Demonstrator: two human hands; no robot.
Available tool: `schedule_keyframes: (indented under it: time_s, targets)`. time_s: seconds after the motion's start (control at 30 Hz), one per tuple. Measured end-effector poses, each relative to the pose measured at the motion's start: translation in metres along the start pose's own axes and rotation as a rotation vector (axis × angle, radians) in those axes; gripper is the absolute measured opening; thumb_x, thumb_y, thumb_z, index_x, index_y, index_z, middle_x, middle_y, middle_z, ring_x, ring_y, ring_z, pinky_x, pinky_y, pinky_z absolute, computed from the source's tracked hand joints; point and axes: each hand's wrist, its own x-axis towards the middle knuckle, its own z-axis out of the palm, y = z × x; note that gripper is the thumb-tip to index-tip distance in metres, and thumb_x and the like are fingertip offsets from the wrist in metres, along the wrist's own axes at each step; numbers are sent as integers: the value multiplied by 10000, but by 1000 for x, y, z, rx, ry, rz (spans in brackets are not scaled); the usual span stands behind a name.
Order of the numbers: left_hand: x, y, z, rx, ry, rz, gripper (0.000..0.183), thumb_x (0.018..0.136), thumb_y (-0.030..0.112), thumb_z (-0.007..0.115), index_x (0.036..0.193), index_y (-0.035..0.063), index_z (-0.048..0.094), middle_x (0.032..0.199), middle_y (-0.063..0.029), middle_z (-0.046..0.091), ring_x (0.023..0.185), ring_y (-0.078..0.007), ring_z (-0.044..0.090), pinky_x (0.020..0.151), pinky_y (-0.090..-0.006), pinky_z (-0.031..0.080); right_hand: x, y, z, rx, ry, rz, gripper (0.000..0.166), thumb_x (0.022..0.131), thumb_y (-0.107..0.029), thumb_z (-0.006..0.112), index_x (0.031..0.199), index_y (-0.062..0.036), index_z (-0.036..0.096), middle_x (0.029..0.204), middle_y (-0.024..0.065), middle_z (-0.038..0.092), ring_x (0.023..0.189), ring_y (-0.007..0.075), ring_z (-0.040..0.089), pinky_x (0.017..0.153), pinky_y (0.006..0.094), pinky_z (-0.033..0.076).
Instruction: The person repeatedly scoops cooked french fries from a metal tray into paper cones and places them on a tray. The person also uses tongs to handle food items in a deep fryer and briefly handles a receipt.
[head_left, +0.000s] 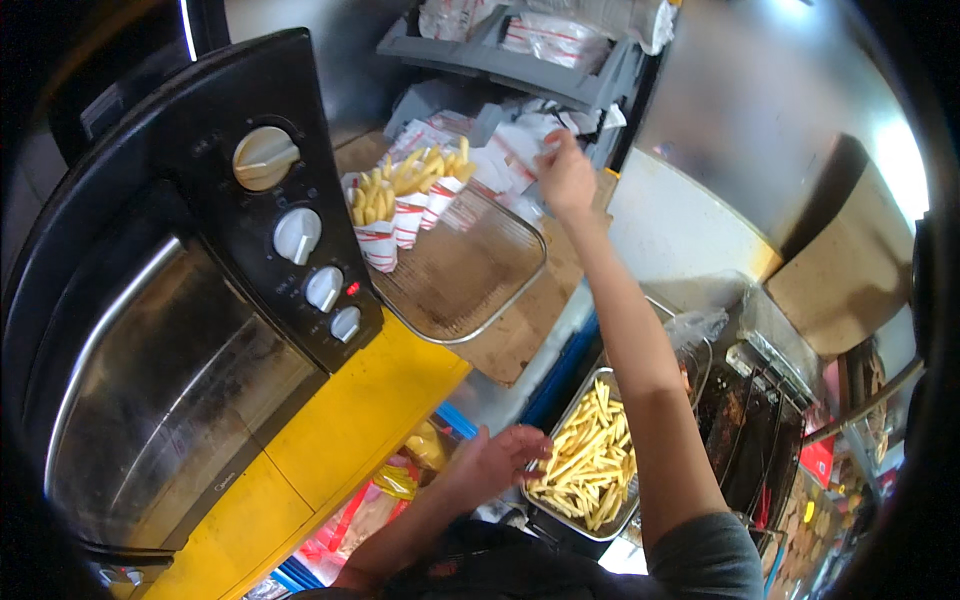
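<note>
My right hand (568, 176) is stretched out beside white, red-striped paper sleeves (510, 161) at the back of the counter. Its fingers are curled and blurred, so whether they pinch a sleeve is unclear. My left hand (504, 459), fingers apart and holding nothing, hovers by the left rim of a metal tray. Pale French fries (589, 457) fill this tray (619, 531). Several filled paper sleeves of fries (409, 214) lean together at the left end of a wire-mesh basket (472, 277), which rests on cardboard (510, 349).
A black Midea oven (187, 360) with dials stands at left on a yellow surface (360, 382). Above the counter, a grey rack (480, 64) holds packaged sleeves. Bagged goods (375, 502) lie below the yellow edge. A dark, greasy cooking appliance (739, 420) stands at right.
</note>
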Motion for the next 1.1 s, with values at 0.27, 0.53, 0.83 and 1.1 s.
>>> schedule_keyframes:
  time_s: [0.27, 0.53, 0.83, 1.1]
  targets:
    - [70, 20, 42, 294, 114, 379, 438, 942, 255, 510, 1293, 6, 425, 1279, -159, 513, 1171, -260, 515, 981, -439, 433, -167, 25, -177, 506, -92, 166, 208, 858, -2, 579, 1063, -31, 558, 779, 77, 641, 668, 101, 573, 606, 243, 450]
    - [28, -67, -6, 595, 416, -29, 222, 929, 81, 552, 1106, -45, 593, 982, -43, 644, 850, -89, 592, 761, -231, 469, -361, 45, -220, 24, -329, 198, 261, 755, -127, 744, 958, -7, 633, 851, 111, 619, 762, 228, 601, 702, 314, 490]
    - [10, -85, -43, 171, 757, 62, 361, 925, 387, 515, 1191, 144, 487, 1205, -52, 498, 1049, -240, 534, 873, -417, 455, -441, 13, -177, 173, -653, -196, 416, 663, 5, 591, 1073, -52, 549, 837, 95, 619, 758, 243, 640, 579, 349, 515]
    - [2, -38, -98, 11, 781, 140, 382, 841, 440, 633, 1028, 120, 540, 965, -62, 595, 928, -233, 612, 815, -403, 516, -405, 162, -149, -576, -877, -642, 784, 783, -213, 580, 1405, 59, 188, 1429, 212, 284, 1338, 315, 286, 1145, 417, 197]
